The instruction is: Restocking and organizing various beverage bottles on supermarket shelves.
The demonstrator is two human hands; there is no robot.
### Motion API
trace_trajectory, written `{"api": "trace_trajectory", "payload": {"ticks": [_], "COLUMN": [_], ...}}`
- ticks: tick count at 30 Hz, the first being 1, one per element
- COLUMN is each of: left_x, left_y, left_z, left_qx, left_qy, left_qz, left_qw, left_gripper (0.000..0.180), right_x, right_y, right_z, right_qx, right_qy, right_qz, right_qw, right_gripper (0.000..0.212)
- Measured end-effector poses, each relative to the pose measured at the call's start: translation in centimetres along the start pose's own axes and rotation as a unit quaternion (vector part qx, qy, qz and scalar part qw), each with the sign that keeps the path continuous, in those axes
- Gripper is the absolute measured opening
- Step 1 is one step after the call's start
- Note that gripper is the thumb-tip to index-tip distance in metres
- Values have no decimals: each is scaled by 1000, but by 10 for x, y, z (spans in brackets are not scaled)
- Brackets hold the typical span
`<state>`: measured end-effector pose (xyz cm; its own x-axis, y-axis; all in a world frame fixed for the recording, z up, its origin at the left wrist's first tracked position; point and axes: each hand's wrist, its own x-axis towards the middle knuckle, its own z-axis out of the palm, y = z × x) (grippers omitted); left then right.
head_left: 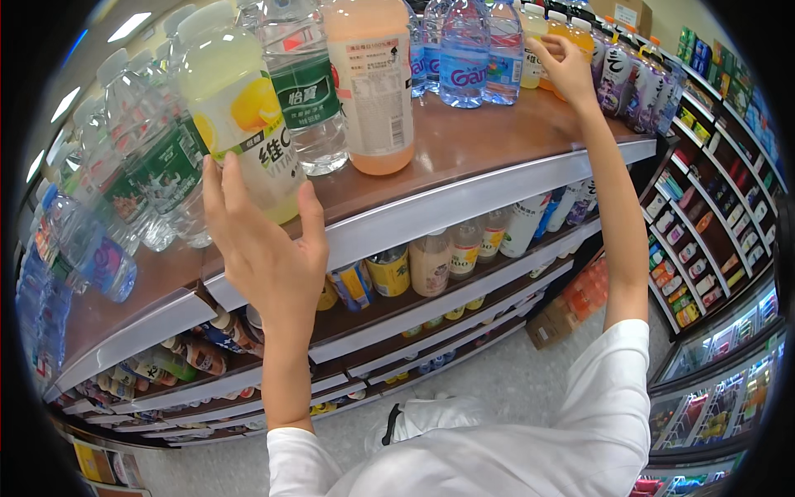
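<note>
At the left of the brown shelf top [447,137], my left hand [269,228] is around the lower part of a bottle of pale yellow lemon drink [240,108], fingers on its label and thumb by its right side. The bottle stands slightly tilted in view. Beside it are a green-labelled water bottle [302,83] and a peach-coloured drink bottle [368,91]. Farther right, my right hand [567,70] reaches with bent, parted fingers to a yellow drink bottle [532,50] and an orange drink bottle [582,37]. Its far fingers are partly hidden.
Blue-labelled water bottles [464,54] stand between my hands, and purple-labelled bottles [621,79] fill the right end. More water bottles crowd the left. A white shelf edge [447,195] runs along the front, above lower shelves of drinks. A cardboard box [546,325] sits on the floor.
</note>
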<state>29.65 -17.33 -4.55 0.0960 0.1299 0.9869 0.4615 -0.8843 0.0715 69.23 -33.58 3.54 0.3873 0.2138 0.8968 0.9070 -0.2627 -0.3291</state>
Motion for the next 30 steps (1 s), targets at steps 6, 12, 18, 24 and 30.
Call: {"api": "trace_trajectory", "payload": {"ticks": [6, 12, 18, 24, 30], "left_x": [-2, -6, 17, 79, 107], "left_y": [0, 9, 110, 142, 139], "left_z": [0, -12, 12, 150, 215], "left_qx": [-24, -68, -299, -84, -56], "left_qy": [11, 76, -125, -131, -286], "left_qz": [1, 49, 22, 27, -104], "left_qw": [1000, 994, 946, 987, 951], "left_gripper": [66, 55, 30, 79, 100], "right_x": [-13, -20, -34, -45, -48], "right_y": [30, -4, 1, 17, 80], "right_z": [12, 10, -21, -82, -117], "right_qx": [168, 7, 27, 59, 93], "right_qy": [-139, -80, -182, -324, -281], "right_qz": [220, -37, -131, -185, -229], "right_qw": [951, 996, 974, 926, 927], "right_gripper": [61, 49, 37, 24, 22]}}
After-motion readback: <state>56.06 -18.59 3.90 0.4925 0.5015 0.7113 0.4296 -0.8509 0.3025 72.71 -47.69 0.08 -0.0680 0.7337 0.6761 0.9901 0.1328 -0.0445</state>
